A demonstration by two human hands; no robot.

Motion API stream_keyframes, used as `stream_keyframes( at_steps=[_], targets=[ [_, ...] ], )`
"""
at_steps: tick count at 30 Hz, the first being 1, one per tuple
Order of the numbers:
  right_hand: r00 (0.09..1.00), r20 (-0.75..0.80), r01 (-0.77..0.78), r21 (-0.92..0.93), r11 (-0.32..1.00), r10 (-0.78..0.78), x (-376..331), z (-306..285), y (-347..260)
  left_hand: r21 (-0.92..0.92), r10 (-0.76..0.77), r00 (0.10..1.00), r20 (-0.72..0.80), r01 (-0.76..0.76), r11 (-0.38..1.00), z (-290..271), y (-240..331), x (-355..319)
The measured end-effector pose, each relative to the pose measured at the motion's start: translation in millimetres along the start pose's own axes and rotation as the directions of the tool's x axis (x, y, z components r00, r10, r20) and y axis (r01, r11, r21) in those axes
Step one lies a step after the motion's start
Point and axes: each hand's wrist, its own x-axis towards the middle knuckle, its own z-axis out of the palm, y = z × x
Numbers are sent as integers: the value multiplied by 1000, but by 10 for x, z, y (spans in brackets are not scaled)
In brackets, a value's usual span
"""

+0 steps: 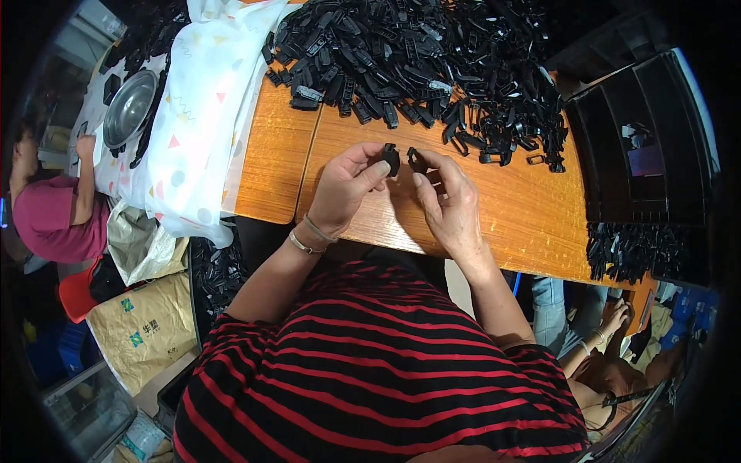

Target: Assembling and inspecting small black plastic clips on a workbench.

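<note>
Over the wooden table, my left hand (349, 182) pinches a small black plastic part (391, 160) between thumb and fingers. Close beside it, my right hand (452, 197) grips another black plastic part (417, 161) by thumb and forefinger. A narrow gap separates the two parts. Their exact kind is too small to make out. Beyond my hands spreads a large pile of loose black plastic parts (370, 58), some long and solid, others like open frames.
The wooden table (509, 220) has a patterned white cloth (189, 116) at its left. A metal bowl (130, 109) stands farther left, near a person in a maroon shirt (58, 216). At right, a black bin (648, 147) stands above more black parts (633, 251); another person sits below.
</note>
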Motion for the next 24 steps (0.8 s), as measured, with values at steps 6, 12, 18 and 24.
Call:
stream_keyframes(
  at_steps=[6, 12, 18, 24],
  targets=[
    [998, -11, 62, 31, 998, -62, 20, 27, -65, 92, 75, 996, 44, -79, 993, 13, -2, -19],
    [993, 7, 114, 11, 993, -114, 20, 34, -15, 136, 84, 996, 29, -88, 987, 20, 6, -44],
    [981, -28, 189, -87, 978, -192, -26, 95, -2, 259, 122, 992, -17, -113, 959, 72, -65, -112],
    [975, -64, 192, -228, 955, -211, -143, 272, 24, 468, 142, 984, -108, -76, 880, 208, -105, -205]
  ],
)
